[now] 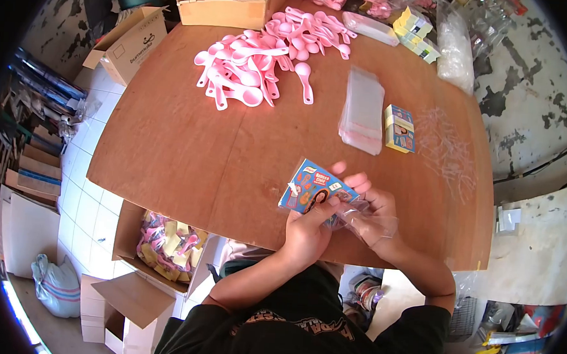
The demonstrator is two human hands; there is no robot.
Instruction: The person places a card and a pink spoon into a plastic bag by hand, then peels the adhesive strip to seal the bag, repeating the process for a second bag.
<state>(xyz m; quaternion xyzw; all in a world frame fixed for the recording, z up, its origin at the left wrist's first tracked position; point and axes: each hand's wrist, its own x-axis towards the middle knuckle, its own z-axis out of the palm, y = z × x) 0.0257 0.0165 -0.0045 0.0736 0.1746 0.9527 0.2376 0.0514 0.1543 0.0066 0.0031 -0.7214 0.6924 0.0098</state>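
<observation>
Over the near edge of the table, my left hand (pixel 307 237) grips a blue printed card (pixel 313 188), its thumb pressed across the card's lower right part. A clear plastic bag (pixel 366 221) trails from the card to the right. Fingers curled, my right hand (pixel 379 211) holds the bag beside the card's right end. Beyond my hands lie a stack of clear plastic bags (pixel 362 110) and a banded pack of similar cards (pixel 400 128). Small clear plastic strips (pixel 448 150) are scattered to their right.
Pink measuring spoons (pixel 247 66) are heaped on the table's far side, with one single spoon (pixel 305 82) apart. A cardboard box (pixel 231 7) stands behind them. Below the table's left edge, an open box (pixel 126 233) contains packed spoons and cards. Another person (pixel 100 4) is at the far left.
</observation>
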